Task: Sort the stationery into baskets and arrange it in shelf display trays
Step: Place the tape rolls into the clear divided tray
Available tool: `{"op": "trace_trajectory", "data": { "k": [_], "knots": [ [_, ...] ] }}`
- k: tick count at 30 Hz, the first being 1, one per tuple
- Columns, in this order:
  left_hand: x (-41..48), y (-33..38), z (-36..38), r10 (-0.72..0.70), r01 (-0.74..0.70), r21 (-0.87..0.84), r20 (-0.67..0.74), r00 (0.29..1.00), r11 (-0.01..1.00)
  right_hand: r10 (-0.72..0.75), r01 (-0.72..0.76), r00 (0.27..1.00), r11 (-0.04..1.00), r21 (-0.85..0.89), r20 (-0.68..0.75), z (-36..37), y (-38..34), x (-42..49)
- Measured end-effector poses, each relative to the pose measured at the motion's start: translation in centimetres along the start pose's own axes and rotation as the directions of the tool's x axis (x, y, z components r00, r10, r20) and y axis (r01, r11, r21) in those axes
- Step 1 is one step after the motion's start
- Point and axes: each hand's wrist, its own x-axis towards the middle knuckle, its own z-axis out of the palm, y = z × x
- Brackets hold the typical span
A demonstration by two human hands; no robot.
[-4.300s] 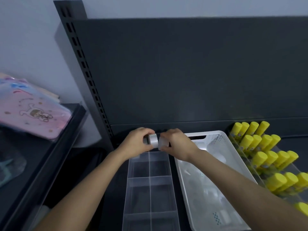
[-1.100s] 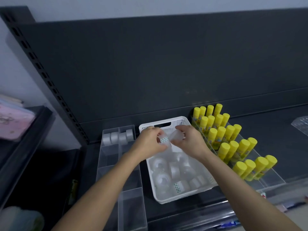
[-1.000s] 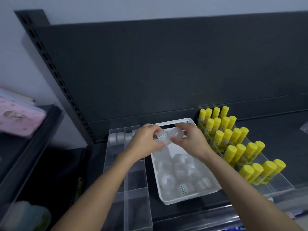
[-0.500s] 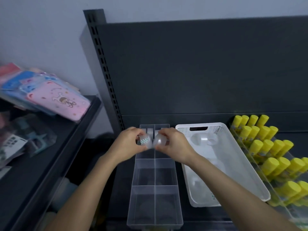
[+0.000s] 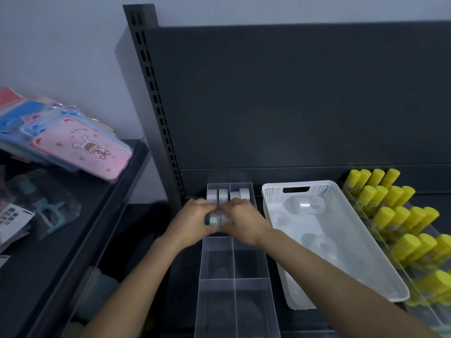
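A head-worn view looked down at a dark shop shelf. The left hand (image 5: 192, 222) and right hand (image 5: 245, 224) met over a clear, divided tray (image 5: 201, 264). Their fingers curled round two rolls (image 5: 216, 219) of clear tape, pressed side by side. The pair hung just above the tray's second row of compartments, and contact with the tray could not be made out.

The tray's back row already held four rolls (image 5: 222, 195) standing on edge, two on each side of the centre divider. The compartments nearer the viewer looked bare. To the right, just beside the tray, a white basket (image 5: 328, 186) held more loose rolls (image 5: 303, 205). Further right, yellow glue sticks (image 5: 390, 215) stood in rows in their own clear holder.

The step in hand appeared to be filling the tray with tape taken from the basket. The next move would likely call for lowering the pair on edge, one roll on each side of the divider, just in front of the four. Both grips would then need to loosen together so neither roll tipped or rolled.

No brand could be read. The left-hand roll of the pair showed a green dotted label, without legible words. On a side shelf at left, pink packets (image 5: 83, 146) bore a cartoon child and script too small to read. A white card (image 5: 12, 215) below carried dark print, also unreadable.
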Motion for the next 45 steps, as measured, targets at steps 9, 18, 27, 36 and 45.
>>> {"op": "trace_trajectory", "data": {
  "k": [9, 18, 27, 36, 45],
  "knots": [
    [-0.1, 0.0, 0.9, -0.046, 0.045, -0.051, -0.03, 0.998, 0.998, 0.058, -0.059, 0.998, 0.998, -0.023, -0.034, 0.9, 0.0, 0.2],
    [-0.5, 2.5, 0.0, -0.044, 0.031, -0.079, -0.163, 0.986, 0.996, 0.146, -0.106, 0.966, 0.976, 0.188, -0.213, -1.0, 1.5, -1.5],
    [-0.9, 10.5, 2.1, 0.231, -0.231, -0.14, -0.015, 0.973, 0.963, 0.363, -0.32, 0.869, 0.931, 0.177, -0.338, -5.3, 7.5, -9.5],
    [0.9, 16.7, 5.6, 0.369, -0.433, 0.113, 0.361, 0.856, 0.894, 0.547, -0.546, 0.831, 0.837, 0.039, -0.107, -4.5, 11.8, -13.4],
    [1.6, 18.9, 8.0, 0.236, -0.342, 0.151, 0.472, 0.849, 0.928, 0.569, -0.566, 0.82, 0.823, 0.054, -0.067, -3.5, 12.9, -13.5]
  ]
}}
